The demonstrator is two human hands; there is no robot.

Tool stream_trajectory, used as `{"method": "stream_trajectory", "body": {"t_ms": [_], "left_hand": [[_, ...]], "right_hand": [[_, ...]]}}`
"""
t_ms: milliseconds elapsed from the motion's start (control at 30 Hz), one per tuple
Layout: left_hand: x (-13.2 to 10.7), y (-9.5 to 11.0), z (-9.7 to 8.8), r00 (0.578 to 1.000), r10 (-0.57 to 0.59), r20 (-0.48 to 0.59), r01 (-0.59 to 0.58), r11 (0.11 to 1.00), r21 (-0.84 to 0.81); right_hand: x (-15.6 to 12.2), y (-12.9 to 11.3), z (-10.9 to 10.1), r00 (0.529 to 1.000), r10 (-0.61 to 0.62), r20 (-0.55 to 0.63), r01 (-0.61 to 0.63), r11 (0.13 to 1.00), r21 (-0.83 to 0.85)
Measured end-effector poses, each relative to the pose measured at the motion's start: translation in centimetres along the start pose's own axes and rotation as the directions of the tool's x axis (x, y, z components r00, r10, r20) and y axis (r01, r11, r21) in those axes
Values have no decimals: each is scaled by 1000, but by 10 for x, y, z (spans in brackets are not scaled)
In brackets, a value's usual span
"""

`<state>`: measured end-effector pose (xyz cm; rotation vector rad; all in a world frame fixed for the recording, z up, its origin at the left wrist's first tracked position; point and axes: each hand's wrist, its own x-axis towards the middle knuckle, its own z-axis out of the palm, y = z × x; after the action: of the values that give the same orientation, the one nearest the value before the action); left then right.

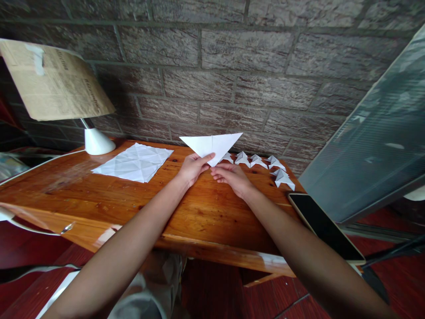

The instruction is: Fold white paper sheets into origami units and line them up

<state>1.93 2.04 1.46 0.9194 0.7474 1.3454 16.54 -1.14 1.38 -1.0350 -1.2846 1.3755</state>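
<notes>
I hold a white paper folded into a downward-pointing triangle (212,145) above the far side of a wooden table (99,195). My left hand (193,167) pinches its lower tip, thumb lying along the fold. My right hand (230,176) is closed just below and to the right of that tip, fingertips touching the paper's point. Behind my right hand, several small folded white paper pieces (257,161) lie in a row along the table's back edge. A flat creased white sheet (134,161) rests to the left of my hands.
A white-based lamp (96,141) with a paper-covered shade (53,82) stands at the table's back left. A dark phone (325,228) lies on the right corner. A brick wall (232,57) rises behind; a grey slanted panel (375,146) leans on the right.
</notes>
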Motion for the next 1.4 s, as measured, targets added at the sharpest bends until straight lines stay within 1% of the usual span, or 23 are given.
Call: {"method": "stream_trajectory", "body": {"t_ms": [233, 333, 667, 767, 1000, 1133, 1400], "left_hand": [[-1, -3, 1, 1000, 15, 16, -16, 998, 56], [-2, -3, 2, 1000, 16, 23, -17, 998, 55], [-3, -1, 4, 999, 31, -5, -31, 999, 25], [-3, 0, 4, 1000, 26, -16, -26, 1000, 9], [-5, -1, 6, 1000, 5, 6, -6, 1000, 14], [-5, -1, 7, 1000, 1, 1, -1, 1000, -16], [-2, -4, 4, 1000, -9, -18, 8, 1000, -15]], "right_hand": [[1, 3, 1, 999, -12, -32, 12, 1000, -13], [0, 4, 2, 998, -18, -54, 17, 1000, -21], [0, 2, 1, 999, 24, -23, -23, 999, 26], [-1, 1, 1, 1000, 19, -15, -18, 999, 31], [-2, 0, 2, 1000, 7, -4, -7, 1000, 16], [-1, 1, 1, 1000, 8, -2, -8, 1000, 29], [0, 0, 0, 1000, -17, -13, 17, 1000, 10]]}}
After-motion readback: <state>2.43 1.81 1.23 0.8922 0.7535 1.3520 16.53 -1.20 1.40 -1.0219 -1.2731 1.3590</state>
